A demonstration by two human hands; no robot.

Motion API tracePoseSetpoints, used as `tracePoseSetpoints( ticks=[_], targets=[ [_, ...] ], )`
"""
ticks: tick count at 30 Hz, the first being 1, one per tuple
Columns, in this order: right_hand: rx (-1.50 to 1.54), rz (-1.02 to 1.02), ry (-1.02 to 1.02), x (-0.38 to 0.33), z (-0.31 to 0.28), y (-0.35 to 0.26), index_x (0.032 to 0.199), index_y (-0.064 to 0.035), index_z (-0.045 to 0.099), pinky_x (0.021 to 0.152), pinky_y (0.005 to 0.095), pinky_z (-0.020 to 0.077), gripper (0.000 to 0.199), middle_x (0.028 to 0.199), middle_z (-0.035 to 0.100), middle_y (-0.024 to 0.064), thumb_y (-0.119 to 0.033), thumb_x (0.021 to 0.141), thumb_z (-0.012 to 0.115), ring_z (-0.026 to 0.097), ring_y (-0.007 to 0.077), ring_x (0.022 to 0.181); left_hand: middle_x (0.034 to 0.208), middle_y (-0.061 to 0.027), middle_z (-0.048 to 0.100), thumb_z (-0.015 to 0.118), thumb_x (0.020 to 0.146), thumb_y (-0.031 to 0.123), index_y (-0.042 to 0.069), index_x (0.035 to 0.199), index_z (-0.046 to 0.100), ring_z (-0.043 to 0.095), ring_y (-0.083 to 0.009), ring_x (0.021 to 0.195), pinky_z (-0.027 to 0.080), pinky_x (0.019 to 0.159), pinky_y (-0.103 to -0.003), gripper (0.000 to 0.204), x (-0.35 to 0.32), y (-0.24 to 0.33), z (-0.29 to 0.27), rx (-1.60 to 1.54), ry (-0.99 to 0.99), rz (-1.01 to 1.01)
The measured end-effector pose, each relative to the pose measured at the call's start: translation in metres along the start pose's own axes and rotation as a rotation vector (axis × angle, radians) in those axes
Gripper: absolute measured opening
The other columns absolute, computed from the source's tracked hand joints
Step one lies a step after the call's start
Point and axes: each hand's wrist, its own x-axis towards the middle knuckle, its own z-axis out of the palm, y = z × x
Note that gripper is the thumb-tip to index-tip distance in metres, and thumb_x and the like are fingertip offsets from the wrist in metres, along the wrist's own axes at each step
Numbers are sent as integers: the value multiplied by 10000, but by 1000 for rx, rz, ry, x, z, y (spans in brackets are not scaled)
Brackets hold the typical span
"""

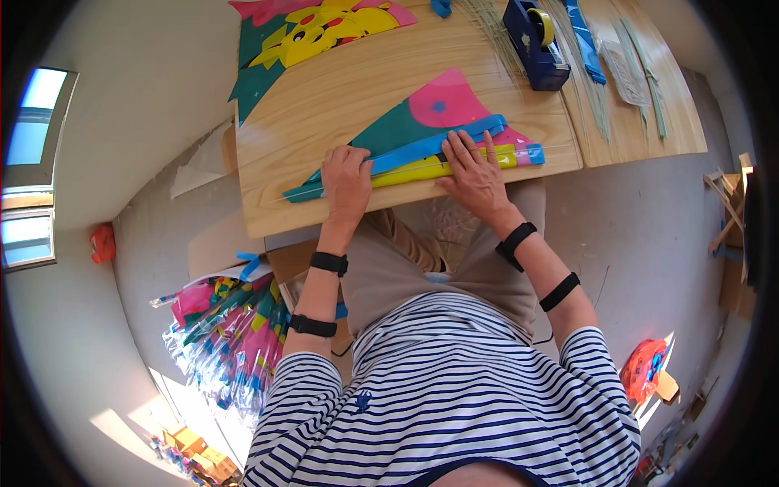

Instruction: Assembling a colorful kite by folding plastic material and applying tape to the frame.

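Note:
In front of me a folded kite (385,132) of thin printed sheet, teal, pink and yellow, lies on the wooden table (316,101). A blue strip (410,152) runs lengthwise over its near part, above a yellow folded edge. My left hand (346,183) presses down near the kite's narrow left end, its fingers curled closed on the sheet and strip. Toward the wider right end, my right hand (475,177) rests with fingers stretched out over the strip and the yellow fold. Parts of the near edge are hidden under both hands.
Another printed sheet (324,36) lies at the far left. A dark blue tape dispenser (545,57) stands at the back right, with thin sticks (596,105), blue strips (586,45) and a clear tray (625,73) around it. Wrapped colourful bundles (231,341) are down at my left.

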Motion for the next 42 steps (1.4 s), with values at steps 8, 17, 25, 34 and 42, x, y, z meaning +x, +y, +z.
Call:
tracePoseSetpoints(
  ticks=[8,17,25,34,42],
  targets=[
    [9,5,-36,-1,-1,0,1442,-2,547,1272,553,161,707,1559,467,141,-457,917,678,374,295,1494,867,-86,731,773,840,77,-23,1036,706,680,-144,803,556,768,-294,231,-6,-33,-5,-371,-145,-494],
    [11,13,-33,-1,-2,0,1442,-3,542,1272,547,166,705,1562,452,149,-458,921,676,365,294,1497,779,-111,687,777,768,25,2,943,678,655,-213,708,530,686,-345,203,10,-40,-7,-316,-186,-487],
    [-1,-3,-30,1,-2,0,1412,16,563,1265,551,192,699,1510,505,162,-443,901,696,422,312,1456,810,-127,649,804,758,63,49,867,611,655,-343,814,500,687,-452,222,12,-39,6,17,-218,-242],
    [16,-2,-36,3,-4,0,1404,29,563,1262,565,182,689,1502,503,169,-427,906,697,418,320,1452,875,-81,590,657,764,-1,97,882,608,625,-303,864,495,707,-440,161,4,-31,14,289,-97,185],
    [52,8,-31,4,-8,-2,1390,32,566,1259,569,185,663,1468,505,168,-415,917,694,410,327,1449,859,-75,600,649,754,-3,85,873,633,633,-283,810,528,697,-406,148,-6,-37,-1,176,-136,312]
  ],
)
